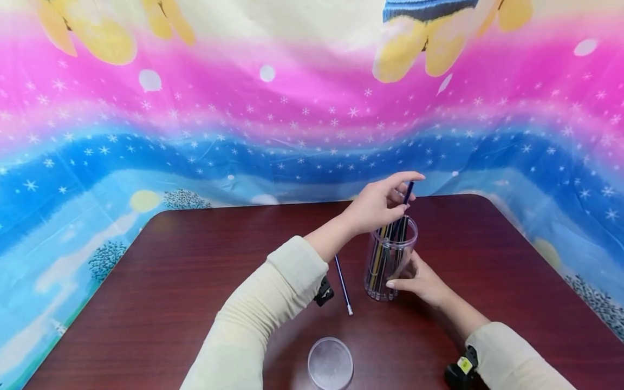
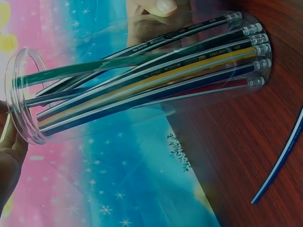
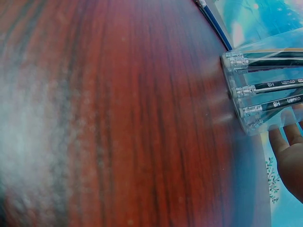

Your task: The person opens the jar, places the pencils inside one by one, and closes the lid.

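A clear plastic jar (image 1: 385, 271) full of pencils stands upright on the table. My right hand (image 1: 425, 281) holds it low on its right side, thumb across the front. Above the rim, my left hand (image 1: 377, 203) pinches the upper part of a dark blue pencil (image 1: 409, 193) whose lower part is inside the jar. In the left wrist view, green, yellow (image 2: 203, 61), blue and black pencils lean inside, eraser ends at the bottom. A loose blue pencil (image 1: 343, 281) with a white eraser lies left of the jar, touched by neither hand.
A round clear lid (image 1: 330, 364) lies near the table's front edge. The dark red wooden table (image 1: 195, 303) has a patterned cloth (image 1: 273, 124) hanging behind it and at its sides. Small black cameras (image 1: 324, 292) sit at both wrists.
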`<state>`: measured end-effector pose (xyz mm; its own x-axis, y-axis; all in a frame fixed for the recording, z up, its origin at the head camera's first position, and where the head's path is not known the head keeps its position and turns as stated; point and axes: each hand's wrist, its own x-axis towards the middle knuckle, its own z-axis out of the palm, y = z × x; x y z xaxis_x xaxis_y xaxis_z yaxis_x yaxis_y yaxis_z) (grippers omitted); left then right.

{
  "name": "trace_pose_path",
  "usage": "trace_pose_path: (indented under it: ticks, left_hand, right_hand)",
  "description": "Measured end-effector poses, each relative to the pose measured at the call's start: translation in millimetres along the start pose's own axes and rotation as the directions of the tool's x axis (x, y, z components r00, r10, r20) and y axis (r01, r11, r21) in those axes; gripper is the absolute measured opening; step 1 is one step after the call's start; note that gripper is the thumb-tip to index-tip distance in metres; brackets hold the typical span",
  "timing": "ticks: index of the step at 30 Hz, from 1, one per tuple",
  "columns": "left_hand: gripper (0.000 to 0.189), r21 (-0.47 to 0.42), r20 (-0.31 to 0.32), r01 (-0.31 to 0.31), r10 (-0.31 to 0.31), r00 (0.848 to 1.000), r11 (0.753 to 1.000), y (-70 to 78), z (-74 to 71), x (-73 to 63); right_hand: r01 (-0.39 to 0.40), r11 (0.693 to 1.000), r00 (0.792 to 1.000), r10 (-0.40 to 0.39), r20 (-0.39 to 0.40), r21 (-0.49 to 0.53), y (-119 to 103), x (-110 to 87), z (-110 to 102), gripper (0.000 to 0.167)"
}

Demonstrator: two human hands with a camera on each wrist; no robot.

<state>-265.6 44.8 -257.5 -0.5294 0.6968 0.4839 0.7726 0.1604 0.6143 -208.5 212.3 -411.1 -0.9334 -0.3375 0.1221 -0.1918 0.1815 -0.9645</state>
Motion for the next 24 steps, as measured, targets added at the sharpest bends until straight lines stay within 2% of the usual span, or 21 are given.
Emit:
trace_pose_path:
  ticks: [5,14,17,21,24]
  left_hand:
    - [0.038,0.063,-0.006,-0.035,0.036,0.999,0.997,-0.6,-3.2,-3.8]
    - [0.028,0.22,0.04,-0.034,0.026,0.999,0.975,-2.9,-6.4,-13.8]
    - [0.025,0.222,0.038,-0.022,0.014,0.999,0.975,-6.0,-7.0,-17.5]
    - [0.021,0.176,0.006,-0.003,0.002,1.0,0.984,-10.7,-7.8,-21.8]
    - [0.018,0.177,-0.017,0.004,-0.001,1.0,0.984,-11.8,-9.3,-24.6]
  right_hand:
    - [0.009,1.0,1.0,-0.009,-0.005,0.019,-1.6,0.7,1.2,0.081]
    - [0.029,0.999,1.0,-0.03,0.0,0.022,-3.8,0.5,1.9,0.081]
    - [0.033,0.999,0.999,-0.033,-0.002,0.019,-4.1,0.2,2.5,0.079]
    - [0.045,0.999,0.999,-0.045,-0.006,0.031,-3.4,-0.4,3.3,0.078]
    - [0.054,0.998,0.998,-0.053,-0.015,0.033,-2.4,-1.0,3.4,0.078]
